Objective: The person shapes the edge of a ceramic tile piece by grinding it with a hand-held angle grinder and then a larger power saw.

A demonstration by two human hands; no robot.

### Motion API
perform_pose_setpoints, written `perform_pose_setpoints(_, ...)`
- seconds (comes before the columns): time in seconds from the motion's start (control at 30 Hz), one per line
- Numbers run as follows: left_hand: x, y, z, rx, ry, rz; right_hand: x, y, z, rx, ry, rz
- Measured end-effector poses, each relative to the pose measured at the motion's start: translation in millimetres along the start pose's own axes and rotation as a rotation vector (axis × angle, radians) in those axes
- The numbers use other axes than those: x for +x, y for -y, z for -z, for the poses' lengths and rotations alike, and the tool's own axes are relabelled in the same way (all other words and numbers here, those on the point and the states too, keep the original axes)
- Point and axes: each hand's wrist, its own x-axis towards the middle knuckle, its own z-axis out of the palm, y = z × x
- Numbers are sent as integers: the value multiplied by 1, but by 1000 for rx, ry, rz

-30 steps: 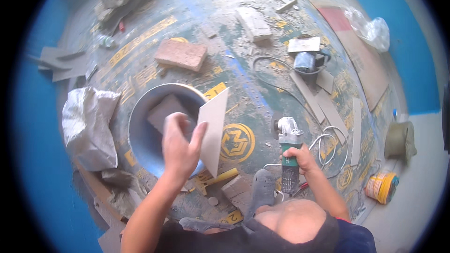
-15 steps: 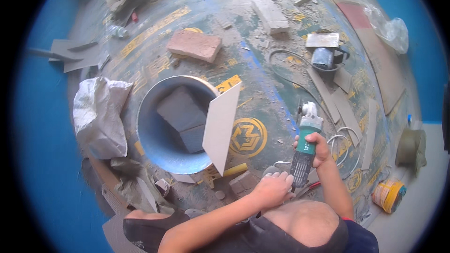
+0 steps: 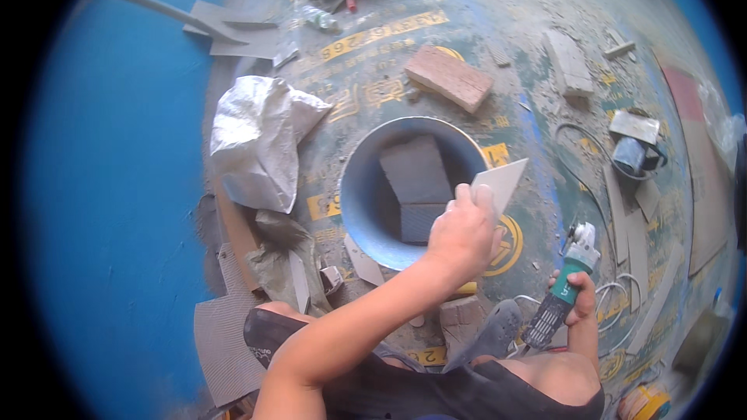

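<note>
My left hand [image 3: 464, 235] is closed on a pale, slanted piece of tile [image 3: 506, 180] at the right rim of a round blue bucket [image 3: 356, 214]. Its fingers hide the tile's lower part. Inside the bucket lie grey slabs [image 3: 414, 169]. Off to the right, my right hand [image 3: 583, 300] wraps round the body of a green and black angle grinder [image 3: 562, 289]. The grinder's metal head points up and away from me; whether its disc spins cannot be told.
Beyond the bucket lies a reddish brick [image 3: 449, 78]. A white sack [image 3: 257, 140] and a shovel [image 3: 241, 37] are on the left. Cable [image 3: 597, 210] and tile strips [image 3: 616, 214] lie on the right. A grey shoe [image 3: 498, 327] is near my knees.
My left hand has left the grinder's rear end and taken hold of the tile piece at the bucket. My right hand still holds the grinder. The view has swung left.
</note>
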Motion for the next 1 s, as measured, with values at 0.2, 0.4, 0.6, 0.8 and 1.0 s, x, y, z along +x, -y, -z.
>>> perform_pose_setpoints(0.2, 7, 61, 55, 113, -316, 6, -8, -1, 0, -38, -21, 26)
perform_pose_setpoints(0.4, -9, 130, 86, 186, -457, 233, -7, 0, -3, -69, -30, 27)
perform_pose_setpoints(0.6, -14, 139, 91, 79, -363, 278, -8, -2, -14, -87, -28, 18)
perform_pose_setpoints(0.8, -16, 190, 109, -311, -588, 445, -5, -5, -16, -112, -36, 49)
perform_pose_setpoints(1.0, -96, 330, 50, 281, -2, 1052, -5, -8, -35, -108, 10, 55)
